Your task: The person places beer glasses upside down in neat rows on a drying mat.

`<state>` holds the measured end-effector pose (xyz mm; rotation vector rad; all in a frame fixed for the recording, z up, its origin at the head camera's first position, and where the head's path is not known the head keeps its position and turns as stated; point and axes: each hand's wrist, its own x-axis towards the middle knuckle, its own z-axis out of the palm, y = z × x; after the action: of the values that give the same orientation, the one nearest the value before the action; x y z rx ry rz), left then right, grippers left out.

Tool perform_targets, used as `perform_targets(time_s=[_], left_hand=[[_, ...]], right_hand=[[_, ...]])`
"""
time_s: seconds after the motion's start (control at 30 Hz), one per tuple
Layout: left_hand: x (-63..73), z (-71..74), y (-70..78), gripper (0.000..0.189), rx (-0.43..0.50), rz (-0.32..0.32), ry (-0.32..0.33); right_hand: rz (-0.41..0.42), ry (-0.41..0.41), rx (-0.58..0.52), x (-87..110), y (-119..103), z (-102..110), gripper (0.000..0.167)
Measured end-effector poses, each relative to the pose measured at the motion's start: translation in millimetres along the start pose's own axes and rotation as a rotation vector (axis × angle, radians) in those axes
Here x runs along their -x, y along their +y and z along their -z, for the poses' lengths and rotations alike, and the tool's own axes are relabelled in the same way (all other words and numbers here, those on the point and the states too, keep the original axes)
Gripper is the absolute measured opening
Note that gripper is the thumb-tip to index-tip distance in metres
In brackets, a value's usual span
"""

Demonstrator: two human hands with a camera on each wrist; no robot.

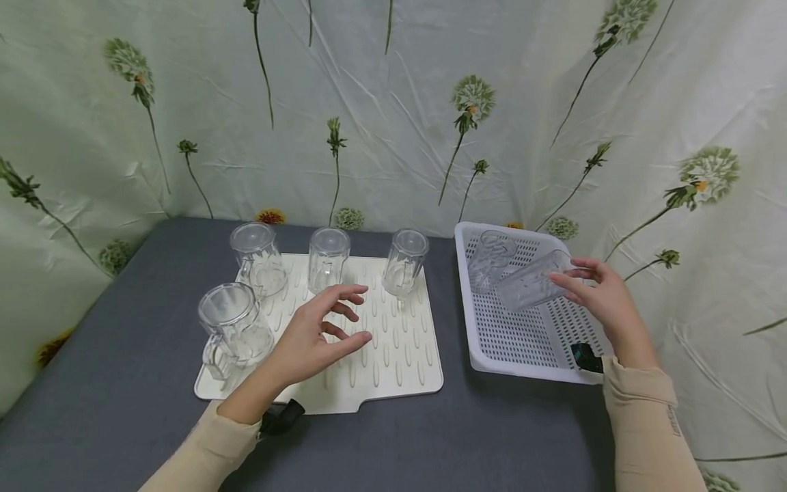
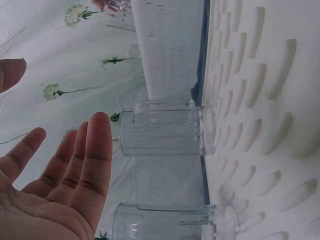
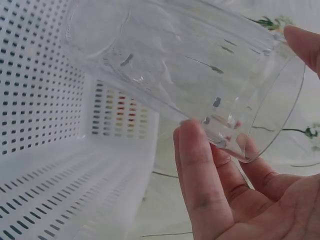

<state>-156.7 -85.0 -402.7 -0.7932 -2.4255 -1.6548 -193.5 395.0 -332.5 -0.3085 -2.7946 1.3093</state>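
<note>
My right hand pinches a clear glass mug near its rim. The mug lies tilted over the white basket, its base pointing left. In the right wrist view, thumb and fingers sit on opposite sides of the mug. Another clear mug leans inside the basket at the back left. Over the white drying mat, my left hand hovers with fingers spread and nothing in them. Beside it on the mat stand upside-down mugs, the nearest a handled mug to its left.
Along the mat's back edge stand three more upside-down mugs: a left one, a middle one and a right one. A dark grey cloth covers the table. Behind it hangs a flower-printed curtain.
</note>
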Motion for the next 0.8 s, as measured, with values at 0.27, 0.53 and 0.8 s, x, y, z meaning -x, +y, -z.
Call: perform_targets(time_s=[0.27,0.53,0.8], left_hand=[[-6.6,2.5,6.5,0.067,-0.015,-0.014,0.004],[-13.1,1.3,10.4,0.068,-0.009,-0.044,0.004],[-16.9,-1.3,15.3,0.071,-0.016,-0.055,0.006]], right_hand=[[0.005,0.024,-0.059,12.6,-6.2,0.2,0.082],[0.043,0.034,-0.193,25.8,-11.4,-3.1,0.059],[0.099,0.006,-0.383,36.3,-14.7,-9.6,0.034]])
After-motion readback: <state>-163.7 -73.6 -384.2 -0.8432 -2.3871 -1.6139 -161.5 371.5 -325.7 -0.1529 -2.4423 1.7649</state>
